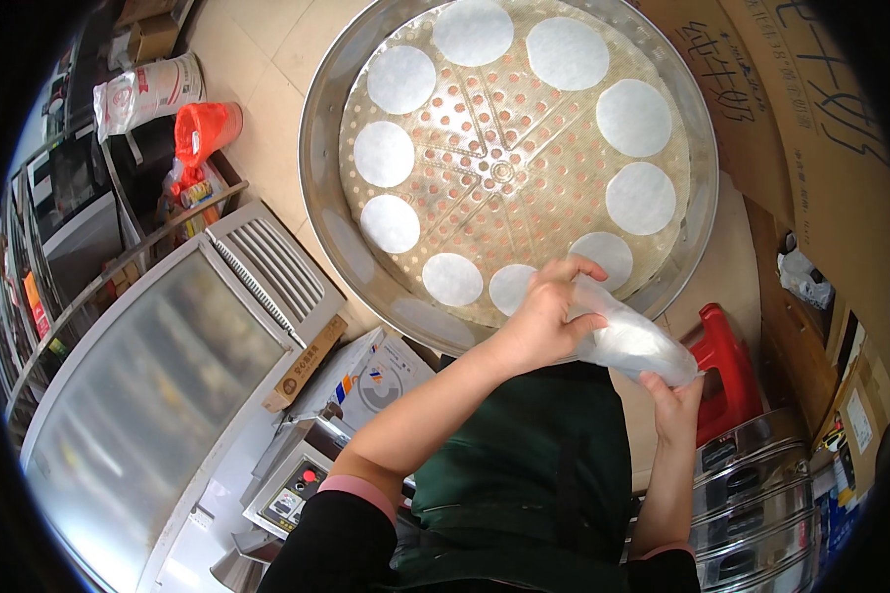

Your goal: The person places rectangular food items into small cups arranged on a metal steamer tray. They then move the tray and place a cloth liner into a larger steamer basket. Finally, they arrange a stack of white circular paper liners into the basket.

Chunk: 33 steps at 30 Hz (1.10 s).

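Observation:
A large round metal steamer tray [319, 133] lies before me, lined with a perforated, mesh-like mat [549, 215]. White paper rounds [634, 118] form a ring along the mat's edge, spaced apart. Both my hands are on a clear plastic bag [630, 337] with whitish contents, at the tray's near right rim. My left hand [552, 311] grips the bag's upper left end, fingers over the near paper rounds. My right hand [671, 396] pinches its lower right end, outside the tray.
Cardboard boxes [808, 96] stand at the right, with a red plastic stool [723, 378] below them. Stacked metal steamer tiers [756, 504] are at the lower right. At the left are a glass-topped freezer [156, 385], a white sack [152, 93] and a red bag [206, 132].

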Each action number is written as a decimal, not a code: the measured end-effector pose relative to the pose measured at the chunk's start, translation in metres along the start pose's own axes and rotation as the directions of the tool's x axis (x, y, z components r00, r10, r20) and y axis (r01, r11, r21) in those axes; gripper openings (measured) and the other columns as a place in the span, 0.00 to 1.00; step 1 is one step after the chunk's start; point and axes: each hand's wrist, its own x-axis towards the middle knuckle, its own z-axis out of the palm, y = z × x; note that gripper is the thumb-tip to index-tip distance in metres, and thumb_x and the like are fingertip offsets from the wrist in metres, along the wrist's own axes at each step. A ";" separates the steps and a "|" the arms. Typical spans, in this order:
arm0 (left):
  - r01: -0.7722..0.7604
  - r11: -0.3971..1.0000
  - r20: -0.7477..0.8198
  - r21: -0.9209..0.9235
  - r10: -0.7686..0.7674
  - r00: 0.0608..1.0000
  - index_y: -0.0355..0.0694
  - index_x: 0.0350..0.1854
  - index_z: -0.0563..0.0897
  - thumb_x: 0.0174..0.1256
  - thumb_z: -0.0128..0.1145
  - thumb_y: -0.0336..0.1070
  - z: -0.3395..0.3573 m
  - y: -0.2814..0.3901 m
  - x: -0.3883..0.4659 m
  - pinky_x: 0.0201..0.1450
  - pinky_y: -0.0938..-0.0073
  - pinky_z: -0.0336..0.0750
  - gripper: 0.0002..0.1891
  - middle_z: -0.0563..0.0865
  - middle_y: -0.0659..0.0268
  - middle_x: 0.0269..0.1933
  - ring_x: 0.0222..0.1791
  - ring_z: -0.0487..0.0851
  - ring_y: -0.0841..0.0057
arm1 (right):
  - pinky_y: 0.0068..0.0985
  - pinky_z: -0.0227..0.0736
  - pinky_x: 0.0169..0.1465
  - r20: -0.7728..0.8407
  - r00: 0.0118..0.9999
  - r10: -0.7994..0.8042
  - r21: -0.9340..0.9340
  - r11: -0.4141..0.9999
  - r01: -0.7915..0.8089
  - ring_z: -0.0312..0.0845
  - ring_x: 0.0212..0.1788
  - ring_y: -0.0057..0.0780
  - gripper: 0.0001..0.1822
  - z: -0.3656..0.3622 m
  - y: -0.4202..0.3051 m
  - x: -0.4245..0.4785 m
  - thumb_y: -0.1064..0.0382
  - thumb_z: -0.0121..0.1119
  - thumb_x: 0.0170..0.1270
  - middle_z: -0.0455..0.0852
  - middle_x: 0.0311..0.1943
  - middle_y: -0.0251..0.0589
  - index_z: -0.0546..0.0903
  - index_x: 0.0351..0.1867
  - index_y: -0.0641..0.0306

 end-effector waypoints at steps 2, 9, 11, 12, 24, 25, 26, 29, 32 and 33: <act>-0.021 0.999 -0.017 0.030 0.021 1.000 0.38 0.30 0.81 0.47 0.64 0.26 -0.002 0.003 0.003 0.54 0.68 0.66 0.07 0.75 0.61 0.50 0.52 0.72 0.65 | 0.24 0.69 0.50 -0.034 0.999 0.013 0.019 1.000 -0.012 0.75 0.44 0.28 0.21 0.000 0.001 0.002 0.73 0.63 0.48 0.79 0.42 0.41 0.74 0.46 0.72; 0.248 0.887 -0.367 -0.390 -0.397 0.842 0.34 0.32 0.81 0.56 0.60 0.29 -0.038 -0.015 0.028 0.42 0.80 0.71 0.04 0.81 0.67 0.31 0.35 0.78 0.79 | 0.28 0.64 0.57 -0.052 0.999 0.013 0.127 0.992 -0.006 0.72 0.51 0.31 0.26 -0.005 0.006 0.013 0.74 0.62 0.48 0.76 0.48 0.43 0.70 0.52 0.71; 0.178 0.919 -0.548 -0.352 -0.356 0.757 0.32 0.29 0.80 0.58 0.58 0.28 -0.059 -0.028 0.045 0.30 0.84 0.69 0.04 0.79 0.70 0.23 0.24 0.72 0.87 | 0.29 0.62 0.59 -0.062 0.998 0.022 0.138 0.990 -0.013 0.70 0.54 0.32 0.28 -0.009 0.008 0.012 0.75 0.61 0.48 0.74 0.51 0.43 0.69 0.54 0.71; 0.214 0.917 -0.544 -0.336 -0.374 0.751 0.31 0.30 0.80 0.59 0.57 0.29 -0.069 -0.037 0.054 0.30 0.83 0.69 0.05 0.79 0.70 0.25 0.25 0.73 0.86 | 0.29 0.62 0.59 -0.067 0.997 0.025 0.141 0.990 -0.015 0.69 0.54 0.32 0.28 -0.011 0.010 0.012 0.75 0.61 0.49 0.74 0.51 0.43 0.68 0.54 0.71; 0.190 0.858 -0.755 0.476 0.288 0.590 0.34 0.30 0.80 0.56 0.59 0.28 -0.090 -0.037 0.082 0.27 0.79 0.70 0.04 0.82 0.59 0.30 0.26 0.77 0.76 | 0.27 0.66 0.55 -0.089 0.996 -0.005 0.191 0.981 0.022 0.73 0.50 0.29 0.26 -0.006 0.011 0.009 0.74 0.64 0.48 0.77 0.47 0.43 0.71 0.51 0.71; 0.131 0.865 -0.665 0.484 0.267 0.697 0.34 0.27 0.79 0.56 0.57 0.25 -0.078 -0.012 0.068 0.27 0.76 0.71 0.01 0.82 0.61 0.31 0.26 0.77 0.76 | 0.27 0.66 0.55 -0.097 0.995 -0.002 0.201 0.979 0.021 0.73 0.50 0.29 0.25 -0.005 0.011 0.009 0.74 0.64 0.48 0.77 0.47 0.42 0.71 0.51 0.71; 0.051 0.927 -0.553 0.370 0.176 0.815 0.34 0.28 0.79 0.53 0.55 0.22 -0.062 0.011 0.053 0.30 0.75 0.74 0.02 0.83 0.62 0.32 0.28 0.79 0.75 | 0.27 0.66 0.55 -0.104 0.995 -0.001 0.196 0.980 0.022 0.73 0.49 0.29 0.25 -0.006 0.012 0.008 0.74 0.63 0.48 0.77 0.47 0.42 0.72 0.50 0.71; -0.226 0.949 -0.082 0.221 0.249 0.965 0.32 0.33 0.80 0.49 0.53 0.17 -0.030 0.021 0.020 0.35 0.73 0.76 0.09 0.83 0.59 0.35 0.34 0.82 0.67 | 0.27 0.67 0.53 -0.064 0.998 -0.005 0.186 0.982 0.017 0.74 0.47 0.29 0.23 -0.001 0.009 0.007 0.74 0.63 0.48 0.78 0.45 0.42 0.73 0.49 0.71; -0.168 0.967 -0.022 0.191 0.176 0.984 0.32 0.36 0.79 0.48 0.53 0.18 -0.013 0.027 0.014 0.36 0.67 0.75 0.11 0.82 0.59 0.37 0.37 0.80 0.59 | 0.26 0.68 0.52 -0.026 0.999 -0.025 0.150 0.988 0.028 0.75 0.46 0.28 0.21 0.007 0.000 0.005 0.74 0.62 0.48 0.80 0.43 0.42 0.74 0.47 0.72; -0.138 0.971 -0.035 0.195 0.147 0.988 0.33 0.37 0.78 0.48 0.52 0.19 -0.010 0.027 0.014 0.36 0.65 0.75 0.12 0.81 0.59 0.37 0.37 0.79 0.57 | 0.26 0.69 0.51 -0.024 0.999 -0.035 0.125 0.991 0.038 0.76 0.45 0.28 0.21 0.007 0.000 0.004 0.74 0.62 0.49 0.80 0.42 0.42 0.74 0.47 0.72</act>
